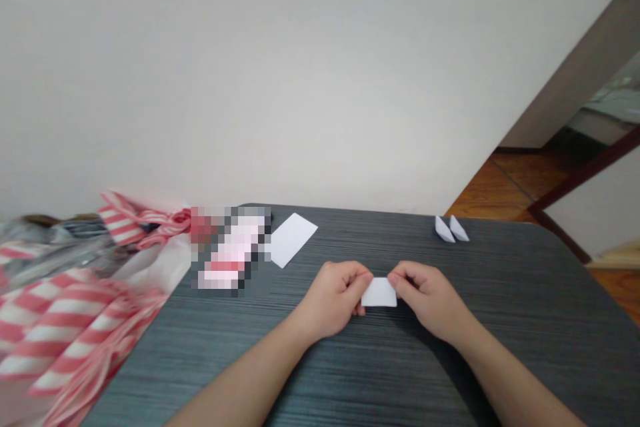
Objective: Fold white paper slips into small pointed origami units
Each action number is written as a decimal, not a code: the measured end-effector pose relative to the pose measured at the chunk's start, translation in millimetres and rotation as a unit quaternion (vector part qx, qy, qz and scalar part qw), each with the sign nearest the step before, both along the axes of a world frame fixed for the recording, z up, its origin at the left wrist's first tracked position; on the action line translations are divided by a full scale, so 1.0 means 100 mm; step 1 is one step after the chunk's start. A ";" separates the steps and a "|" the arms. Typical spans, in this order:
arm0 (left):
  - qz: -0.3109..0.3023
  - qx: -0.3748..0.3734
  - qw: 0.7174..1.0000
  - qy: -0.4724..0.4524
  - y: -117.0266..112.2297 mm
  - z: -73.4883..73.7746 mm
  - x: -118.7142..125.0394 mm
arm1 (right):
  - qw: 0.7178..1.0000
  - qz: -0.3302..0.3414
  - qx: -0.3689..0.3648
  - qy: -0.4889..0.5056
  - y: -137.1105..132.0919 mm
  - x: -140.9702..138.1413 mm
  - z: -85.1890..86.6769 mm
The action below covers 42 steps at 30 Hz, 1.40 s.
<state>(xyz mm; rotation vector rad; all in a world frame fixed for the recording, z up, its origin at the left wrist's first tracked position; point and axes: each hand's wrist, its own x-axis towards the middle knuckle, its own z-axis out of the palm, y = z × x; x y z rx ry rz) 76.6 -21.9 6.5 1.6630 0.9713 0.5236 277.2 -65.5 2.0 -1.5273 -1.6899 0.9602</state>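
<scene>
A small folded white paper (379, 293) rests at the middle of the dark grey wood-grain table (500, 307). My left hand (334, 297) pinches its left end with fingers curled. My right hand (425, 297) pinches its right end the same way. Both hands rest on the tabletop, and the paper lies flat between them.
A flat white paper sheet (293, 239) lies at the back of the table. Two small folded white paper pieces (451, 229) stand near the far right edge. A red-and-white striped plastic bag (65, 320) fills the left side. A white wall rises behind; wooden floor shows at right.
</scene>
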 end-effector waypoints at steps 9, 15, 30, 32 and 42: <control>0.005 -0.035 0.999 -0.024 0.00 -0.01 0.01 | 1.000 0.019 0.018 0.008 -0.01 0.01 -0.01; -0.030 -0.010 0.999 -0.017 0.01 -0.04 0.00 | 0.998 0.046 0.033 -0.001 -0.01 0.03 0.04; -0.046 0.011 0.999 0.002 -0.02 -0.03 0.00 | 0.998 0.060 0.028 0.009 0.00 -0.02 0.04; -0.053 0.010 0.999 -0.003 -0.02 -0.04 0.00 | 0.997 0.066 0.028 0.011 0.00 -0.03 0.04; -0.061 -0.008 0.998 0.001 -0.01 0.00 0.00 | 0.997 0.063 0.052 0.001 0.00 -0.02 0.07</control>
